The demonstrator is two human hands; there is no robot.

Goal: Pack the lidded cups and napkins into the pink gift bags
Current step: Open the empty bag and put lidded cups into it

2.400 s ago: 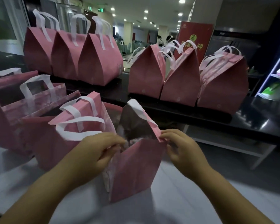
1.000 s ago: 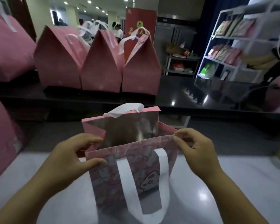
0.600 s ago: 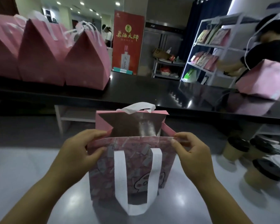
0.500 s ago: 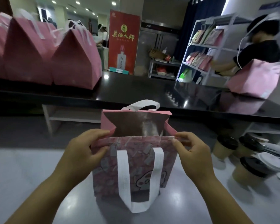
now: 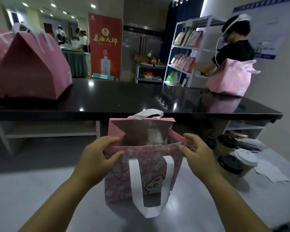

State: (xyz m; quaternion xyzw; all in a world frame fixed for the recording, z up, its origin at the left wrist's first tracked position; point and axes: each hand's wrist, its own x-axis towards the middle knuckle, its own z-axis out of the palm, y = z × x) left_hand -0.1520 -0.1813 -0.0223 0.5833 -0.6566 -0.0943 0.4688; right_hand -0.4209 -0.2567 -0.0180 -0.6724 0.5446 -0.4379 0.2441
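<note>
A pink gift bag (image 5: pixel 120 180) with white ribbon handles and a cartoon print stands upright on the grey table, its mouth spread. My left hand (image 5: pixel 97 154) pinches the near rim at its left corner. My right hand (image 5: pixel 196 151) pinches the same rim at the right corner. The silver lining shows inside; I cannot tell what the bag holds. To the right stand several lidded cups (image 5: pixel 231 164), most with black lids and one with a white lid (image 5: pixel 245 158). White napkins (image 5: pixel 271 172) lie flat beside them.
A black counter (image 5: pixel 124 97) runs behind the table, with closed pink bags (image 5: pixel 33 67) at its left and one more pink bag (image 5: pixel 229 77) at its right. A person in black works at a white shelf (image 5: pixel 187 52) behind it.
The view has swung right, away from the rows of bags; cups and napkins have come into sight. The bag has been turned to face me, and both hands keep their grip on its rim.
</note>
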